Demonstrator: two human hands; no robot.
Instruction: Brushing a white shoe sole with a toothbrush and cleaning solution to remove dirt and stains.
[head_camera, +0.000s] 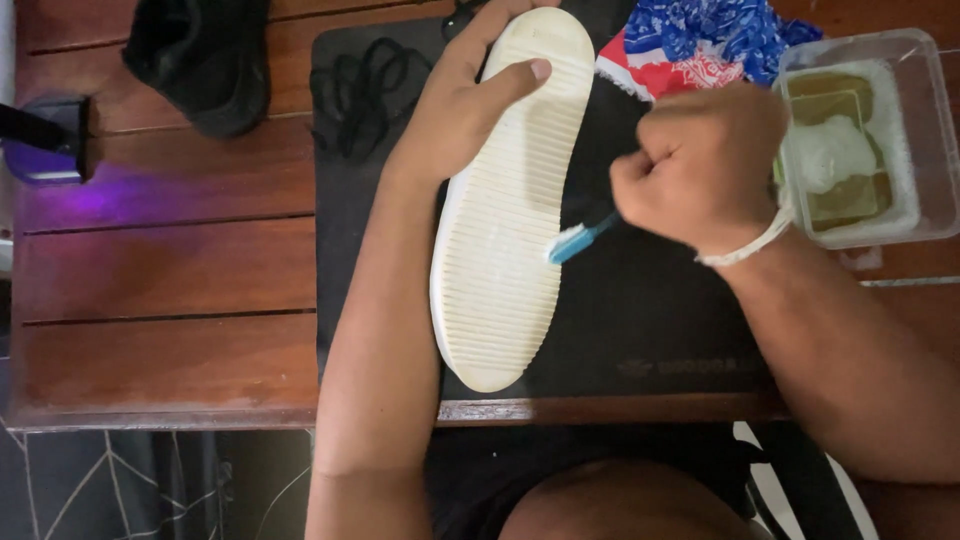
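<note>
A home setting is suggested, likely a room or porch used for shoe cleaning. A slatted wooden counter (160, 270) is seen, covered by a black mat (640, 320). A spare black shoe (205, 60), loose laces (365, 85), a patterned cloth (700, 40) and a plastic tub (900, 130) are laid out.

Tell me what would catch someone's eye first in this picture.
The white ribbed shoe sole stands out, turned up at the centre over a black mat, held near its toe by the left hand. The right hand, closed in a fist, presses a blue brush against the sole's right edge. At far right sits a clear tub of foamy liquid, and a purple glow lies on the wooden table at left.
</note>
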